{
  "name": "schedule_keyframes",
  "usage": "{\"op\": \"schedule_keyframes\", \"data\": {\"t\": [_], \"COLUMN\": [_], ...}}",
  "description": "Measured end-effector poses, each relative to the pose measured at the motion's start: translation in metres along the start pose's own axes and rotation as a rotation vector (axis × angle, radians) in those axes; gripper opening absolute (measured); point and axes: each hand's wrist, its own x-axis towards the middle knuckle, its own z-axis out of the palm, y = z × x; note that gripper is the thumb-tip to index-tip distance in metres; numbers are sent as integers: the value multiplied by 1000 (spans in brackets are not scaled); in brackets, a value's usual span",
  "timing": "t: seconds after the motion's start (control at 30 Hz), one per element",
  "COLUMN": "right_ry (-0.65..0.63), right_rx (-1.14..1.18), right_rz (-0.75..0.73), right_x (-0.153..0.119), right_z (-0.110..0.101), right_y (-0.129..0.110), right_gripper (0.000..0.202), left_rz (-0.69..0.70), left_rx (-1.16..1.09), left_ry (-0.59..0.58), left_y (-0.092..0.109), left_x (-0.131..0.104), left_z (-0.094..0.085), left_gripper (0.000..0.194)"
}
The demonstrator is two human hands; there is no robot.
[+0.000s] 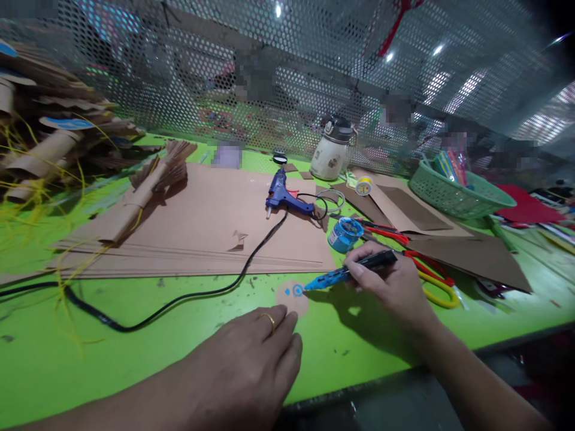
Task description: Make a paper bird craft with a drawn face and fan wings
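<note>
My right hand (pixel 393 287) grips a marker pen (pixel 335 276), blue toward the tip and black at the back. Its tip touches or nearly touches a small round piece of brown paper (pixel 298 306) on the green table. Blue marks show on the disc: a dot and a ring with a dot inside. My left hand (pixel 263 350), wearing a ring, lies with its fingers stretched out, fingertips on the disc's near edge. An open jar of blue paint (pixel 344 238) stands just beyond my right hand.
A blue glue gun (pixel 287 197) rests on stacked brown sheets (pixel 202 215), its black cord (pixel 179 302) crossing the table. Scissors (pixel 438 290) lie right. Behind are a flask (pixel 331 152) and a green basket (pixel 458 191). Rolled paper pieces (pixel 45 149) pile up left.
</note>
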Motion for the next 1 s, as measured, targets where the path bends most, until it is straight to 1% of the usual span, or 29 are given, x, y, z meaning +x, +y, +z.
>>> {"op": "schedule_keyframes", "data": {"t": [0.07,0.2,0.27,0.33,0.5,0.6,0.7,0.77,0.83,0.9,0.93,1.0], "right_ry": [-10,-78,-108,-93,14,139,365,526,649,728,744,736], "right_rx": [5,6,5,-5,13,96,236,315,342,309,265,161], "right_rz": [-1,-3,4,13,25,51,60,17,-29,-46,-39,-11], "right_x": [0,0,0,0,0,2,10,17,25,32,35,42], "right_z": [1,3,3,3,-1,-5,-12,-18,-24,-31,-34,-39], "right_y": [0,-1,0,1,6,9,11,13,14,17,19,22], "right_gripper": [8,6,6,6,11,12,13,13,14,17,19,22], "left_rz": [5,24,0,-26,-29,-15,16,25,27,33,37,32], "left_rx": [3,19,11,1,-24,-20,6,31,44,37,30,17], "left_ry": [9,91,71,28,23,23,31,60,94,120,133,140], "left_y": [-1,-1,0,2,2,1,-1,-2,-2,-2,-2,-1], "left_x": [0,1,2,2,1,0,-1,-1,-1,0,0,1], "left_z": [2,8,7,3,-3,-1,3,5,6,5,5,3], "left_gripper": [36,31,30,30,30,32,34,36,35,34,33,33]}}
